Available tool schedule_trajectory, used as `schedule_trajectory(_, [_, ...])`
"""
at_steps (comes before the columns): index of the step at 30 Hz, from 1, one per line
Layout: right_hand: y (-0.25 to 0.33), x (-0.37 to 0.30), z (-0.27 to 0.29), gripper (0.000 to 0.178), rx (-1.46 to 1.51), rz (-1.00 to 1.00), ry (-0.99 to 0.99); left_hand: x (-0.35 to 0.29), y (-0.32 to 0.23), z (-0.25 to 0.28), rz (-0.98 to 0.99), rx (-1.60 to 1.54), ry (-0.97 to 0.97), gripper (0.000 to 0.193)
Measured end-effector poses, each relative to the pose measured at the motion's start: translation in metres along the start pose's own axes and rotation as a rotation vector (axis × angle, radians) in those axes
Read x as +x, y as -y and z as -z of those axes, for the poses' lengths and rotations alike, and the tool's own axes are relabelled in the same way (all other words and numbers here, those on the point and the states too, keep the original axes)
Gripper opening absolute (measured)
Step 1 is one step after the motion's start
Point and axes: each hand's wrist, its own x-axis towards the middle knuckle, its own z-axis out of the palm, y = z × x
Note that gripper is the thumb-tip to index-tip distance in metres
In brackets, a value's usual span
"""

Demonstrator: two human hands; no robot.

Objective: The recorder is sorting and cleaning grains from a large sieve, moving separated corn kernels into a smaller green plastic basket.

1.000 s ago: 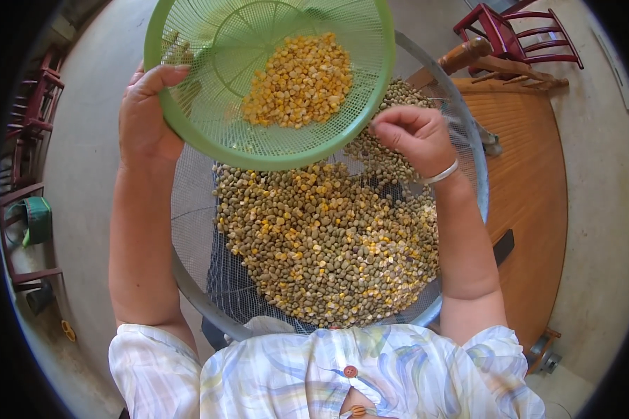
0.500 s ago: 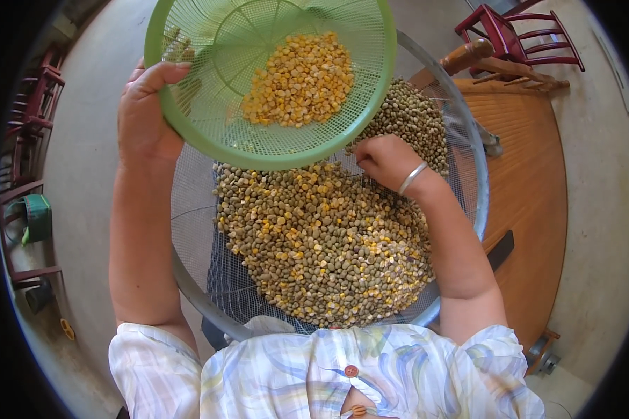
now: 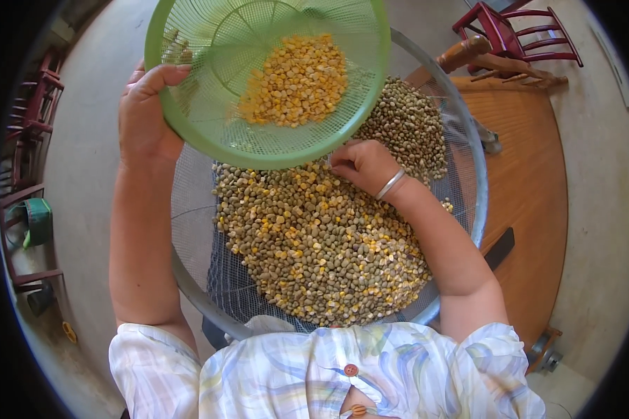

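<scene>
My left hand [image 3: 147, 119] grips the left rim of a green plastic mesh basket [image 3: 272, 159], its thumb over the edge. Split yellow beans [image 3: 297, 84] lie heaped inside. Below the basket is a large round mesh sieve [image 3: 476, 178] with a grey rim. Toward me, it bears a broad spread of greenish-brown beans mixed with yellow pieces [image 3: 321, 237]. A separate pile of browner beans [image 3: 409, 129] sits at the far right. My right hand [image 3: 367, 166], with a bracelet at the wrist, is closed over the beans by the basket's near edge. Its fingertips are partly hidden.
To the right of the sieve is a brown slatted wooden surface [image 3: 528, 202] with a black flat piece [image 3: 500, 249] by its edge. A dark red chair [image 3: 496, 35] stands at the far right. More red chairs [image 3: 42, 98] and a green container [image 3: 38, 221] line the left.
My right hand has moved left and slightly toward me along the basket's near edge, still closed. The basket has shifted slightly left in my left hand.
</scene>
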Motion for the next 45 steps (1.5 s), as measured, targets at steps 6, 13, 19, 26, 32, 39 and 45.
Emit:
schedule_trajectory(6, [-0.005,-0.005,0.038,0.014,-0.048,-0.196,0.064,-0.005,0.0,-0.001,-0.007,-0.035,-0.016,0.027])
schedule_trajectory(13, [-0.001,-0.002,0.027,0.01,-0.06,-0.044,0.02,-0.004,-0.001,-0.002,-0.028,-0.01,-0.044,0.028])
schedule_trajectory(19, [-0.002,-0.002,0.01,0.011,-0.26,-0.011,0.019,-0.004,-0.002,-0.002,-0.024,-0.022,-0.006,0.029])
schedule_trajectory(26, [0.031,0.003,0.054,0.01,0.639,-0.16,-0.067,-0.003,-0.001,0.001,-0.026,-0.004,-0.031,0.028])
schedule_trajectory(32, [0.009,-0.002,0.043,0.01,0.39,-0.13,0.008,-0.002,-0.001,0.003,-0.004,-0.026,0.021,0.024])
schedule_trajectory(39, [0.004,0.002,0.002,0.015,-0.248,-0.023,-0.003,-0.007,-0.005,-0.004,-0.016,-0.011,-0.034,0.026])
schedule_trajectory(45, [0.014,0.002,0.046,0.011,0.315,-0.125,0.098,-0.005,-0.002,0.002,-0.023,-0.012,-0.036,0.025])
